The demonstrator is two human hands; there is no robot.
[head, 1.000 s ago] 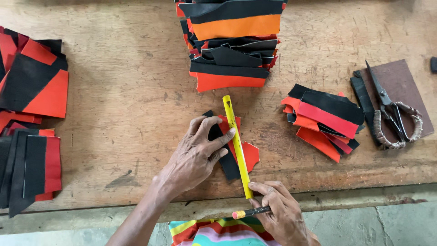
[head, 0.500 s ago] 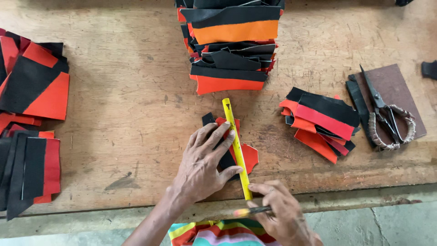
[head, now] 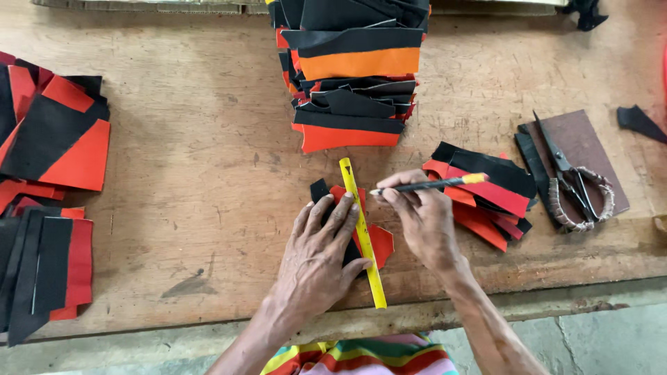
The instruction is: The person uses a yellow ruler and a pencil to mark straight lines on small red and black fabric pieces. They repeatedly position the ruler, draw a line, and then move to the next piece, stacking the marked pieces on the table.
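Observation:
My left hand [head: 321, 246] lies flat, fingers spread, on a small red and black fabric piece [head: 379, 243] and presses a yellow ruler [head: 362, 232] against it on the wooden table [head: 208, 173]. My right hand [head: 420, 219] grips a black pencil with a yellow end [head: 434, 184]; its tip rests by the ruler's upper part, over the fabric piece. Most of the piece is hidden under my left hand.
A tall stack of black, orange and red cut pieces [head: 351, 69] stands at the back centre. A smaller pile [head: 486, 191] lies right of my hands. Scissors [head: 570, 177] rest on a brown pad [head: 580, 153] at far right. More cut pieces [head: 48, 180] cover the left side.
My right hand has come up from the table's near edge to the ruler's upper part, bringing the pencil tip to the fabric. My left hand stays pressed on the ruler.

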